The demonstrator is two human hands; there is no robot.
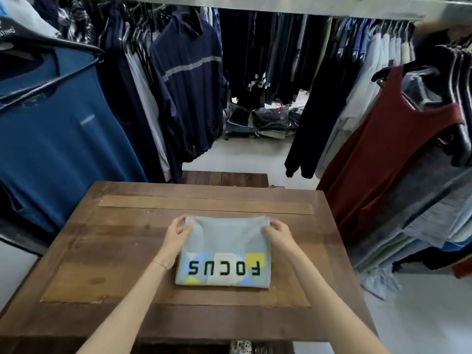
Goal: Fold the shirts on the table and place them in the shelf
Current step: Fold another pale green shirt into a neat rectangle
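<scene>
Our two hands, left hand [176,232] and right hand [277,232], pinch the far corners of the folded grey shirt [224,251] lying mid-worktop [102,251]. Folding looks finished; next we judge it needs lifting flat toward a shelf, which isn't in view.

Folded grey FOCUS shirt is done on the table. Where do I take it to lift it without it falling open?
Probably by its two short side edges, one hand from each side, fingers slid under the grey shirt. It lies flat in a stacked rectangle on the table. The left hand and right hand now pinch only the far corners.
</scene>
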